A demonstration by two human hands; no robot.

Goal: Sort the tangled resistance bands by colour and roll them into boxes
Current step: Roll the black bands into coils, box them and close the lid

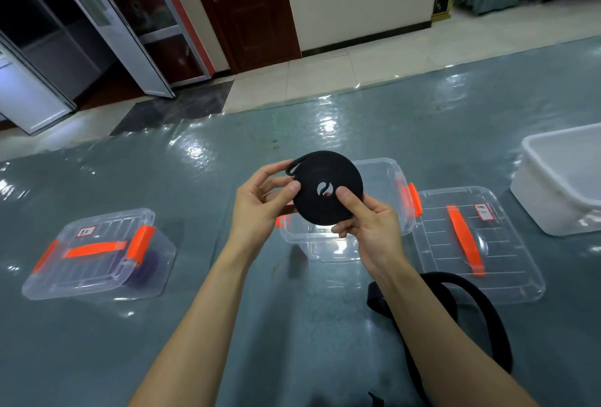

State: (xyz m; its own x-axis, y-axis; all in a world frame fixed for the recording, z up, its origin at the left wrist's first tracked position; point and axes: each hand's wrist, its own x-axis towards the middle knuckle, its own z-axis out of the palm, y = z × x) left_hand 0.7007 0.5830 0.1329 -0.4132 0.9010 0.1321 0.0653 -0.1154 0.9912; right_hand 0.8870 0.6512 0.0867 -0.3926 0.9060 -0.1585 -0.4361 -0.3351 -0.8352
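Nearest the camera, a loose black band (487,318) lay in an open loop on the glossy green table (227,309), passing under the right forearm and not yet rolled. Above it, both hands held a tightly rolled black coil (325,211) up in the air, in front of an open clear box (383,172). The left hand (257,208) pinched the coil's left edge, thumb on the near face and fingers curled behind. The right hand (370,224) pinched the lower right edge the same way. The coil's outer end stuck out as a small loop at the upper left, so the roll looked finished but liable to spring loose if the pinch slackened. The box's lid (471,244), with an orange handle and a label, lay flat on the table just to its right. At the left stood a closed box (97,250), clipped shut with a purple roll (149,263) inside, so that colour seemed dealt with. A white tub (559,185) sat at the far right, its inside only partly in view. By my reckoning the task was well along: the coil had yet to go into the open box, the loose band had yet to be rolled, and the lid had yet to go on.
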